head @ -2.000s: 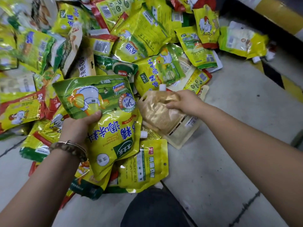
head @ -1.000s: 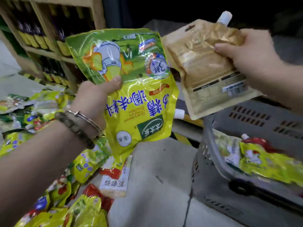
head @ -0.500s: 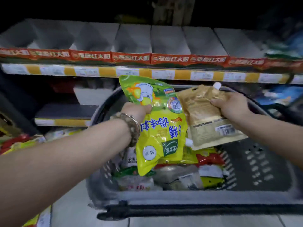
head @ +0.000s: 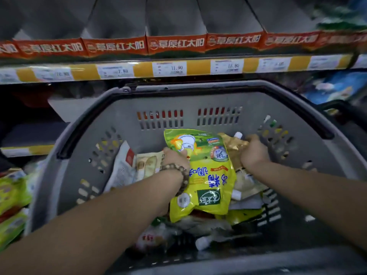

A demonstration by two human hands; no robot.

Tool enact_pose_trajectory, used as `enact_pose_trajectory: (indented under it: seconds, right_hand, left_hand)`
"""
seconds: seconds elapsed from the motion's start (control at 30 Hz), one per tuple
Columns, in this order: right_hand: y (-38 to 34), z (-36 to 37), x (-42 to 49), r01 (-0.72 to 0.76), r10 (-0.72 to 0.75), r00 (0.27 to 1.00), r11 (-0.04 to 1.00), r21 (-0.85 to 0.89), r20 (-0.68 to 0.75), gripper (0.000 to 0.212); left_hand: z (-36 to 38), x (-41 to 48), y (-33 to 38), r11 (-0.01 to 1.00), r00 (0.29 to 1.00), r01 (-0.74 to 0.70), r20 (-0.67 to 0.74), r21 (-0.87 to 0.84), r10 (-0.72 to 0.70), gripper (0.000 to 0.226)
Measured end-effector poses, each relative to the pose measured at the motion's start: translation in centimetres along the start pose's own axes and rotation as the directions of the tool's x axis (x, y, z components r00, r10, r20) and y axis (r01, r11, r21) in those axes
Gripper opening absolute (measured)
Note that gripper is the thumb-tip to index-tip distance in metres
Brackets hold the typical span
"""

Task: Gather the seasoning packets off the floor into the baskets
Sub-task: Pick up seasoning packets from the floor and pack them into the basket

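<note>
With our left hand gripping the yellow packet and right hand holding the tan pouch low in the basket, we just drop both flat.

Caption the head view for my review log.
Left hand holds a yellow-green seasoning pouch and right hand a tan spouted pouch inside a grey shopping basket.
</note>
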State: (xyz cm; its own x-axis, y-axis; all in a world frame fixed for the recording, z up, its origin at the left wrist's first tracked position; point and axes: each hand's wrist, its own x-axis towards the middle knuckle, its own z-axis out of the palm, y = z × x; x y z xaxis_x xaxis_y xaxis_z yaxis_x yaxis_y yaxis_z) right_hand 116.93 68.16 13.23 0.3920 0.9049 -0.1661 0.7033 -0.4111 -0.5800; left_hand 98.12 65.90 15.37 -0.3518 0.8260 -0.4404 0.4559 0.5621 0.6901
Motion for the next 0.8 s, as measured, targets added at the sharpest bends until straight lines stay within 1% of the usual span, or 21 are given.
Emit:
enact_pose_trajectory:
  seconds: [0.07,0.1,0.13,0.17,0.2,0.23,0.27,0.3,0.33,0.4,0.47,0.5,0.57,0.63,0.7,0.8]
  right_hand:
    - [0.4,-0.1,0.3,0.001,-0.001,1.0,0.999,-0.043,-0.013,0.035]
    - [0.4,-0.1,0.3,0.022,-0.026,0.999,0.995,-0.099,-0.039,0.038]
    - [0.3,-0.1,0.1,0.068,-0.084,0.994,0.975,-0.212,-0.067,0.041]
    - [0.1,0.0,-0.3,0.147,-0.182,0.981,0.927,-0.345,-0.071,0.044]
    - [-0.2,0.3,-0.7,0.251,-0.297,0.954,0.867,-0.431,-0.041,0.048]
    - [-0.4,0.8,-1.3,0.363,-0.399,0.917,0.813,-0.454,0.02,0.051]
    - [-0.5,1.4,-2.0,0.449,-0.456,0.884,0.775,-0.445,0.098,0.051]
    - [-0.3,2.2,-2.6,0.498,-0.472,0.864,0.754,-0.428,0.173,0.051]
    - [0.0,2.8,-3.1,0.515,-0.454,0.857,0.747,-0.42,0.243,0.051]
    - [0.7,3.4,-3.2,0.516,-0.409,0.853,0.747,-0.418,0.324,0.051]
    - [1.2,3.3,-2.4,0.5,-0.383,0.862,0.747,-0.438,0.333,0.051]
    - [1.3,3.3,-1.9,0.467,-0.346,0.879,0.765,-0.443,0.328,0.051]
    - [1.4,3.0,-1.3,0.365,-0.22,0.91,0.828,-0.426,0.353,0.055]
    - [1.3,2.8,-1.3,0.322,-0.154,0.909,0.851,-0.415,0.388,0.058]
    - [1.1,2.5,-1.0,0.33,-0.134,0.89,0.848,-0.414,0.435,0.06]
    - [0.9,1.7,0.0,0.393,-0.108,0.822,0.818,-0.42,0.56,0.061]
  left_hand:
    - [-0.6,-0.2,-1.3,0.997,0.997,0.005,-0.079,0.071,0.001,0.052]
    - [-1.3,-0.4,-1.6,0.996,0.993,0.001,-0.119,0.088,0.009,0.058]
    - [-1.9,-0.3,-1.9,0.994,0.987,-0.016,-0.157,0.103,0.032,0.068]
    - [-2.4,-0.1,-2.1,0.985,0.977,-0.061,-0.193,0.164,0.093,0.078]
    - [-2.6,0.0,-2.2,0.945,0.958,-0.155,-0.189,0.286,0.214,0.083]
    - [-2.5,-0.2,-2.3,0.867,0.928,-0.268,-0.129,0.42,0.349,0.082]
    - [-2.0,-0.5,-2.6,0.755,0.883,-0.389,-0.02,0.527,0.469,0.078]
    - [-1.2,-1.0,-2.9,0.647,0.838,-0.487,0.106,0.587,0.535,0.074]
    - [-0.3,-1.2,-3.4,0.561,0.801,-0.555,0.213,0.614,0.559,0.07]
    - [1.1,-1.5,-4.3,0.447,0.763,-0.619,0.362,0.646,0.536,0.064]
    - [1.6,-1.2,-4.4,0.391,0.756,-0.63,0.413,0.671,0.508,0.061]
    - [1.7,-1.0,-4.2,0.376,0.758,-0.629,0.43,0.68,0.49,0.061]
    - [1.9,-0.7,-3.7,0.36,0.768,-0.624,0.46,0.694,0.445,0.062]
    - [2.2,-0.5,-3.5,0.345,0.77,-0.626,0.485,0.699,0.414,0.063]
    - [2.3,-0.3,-3.2,0.35,0.776,-0.626,0.512,0.697,0.368,0.065]
    - [1.6,0.0,-2.1,0.374,0.777,-0.629,0.568,0.682,0.272,0.077]
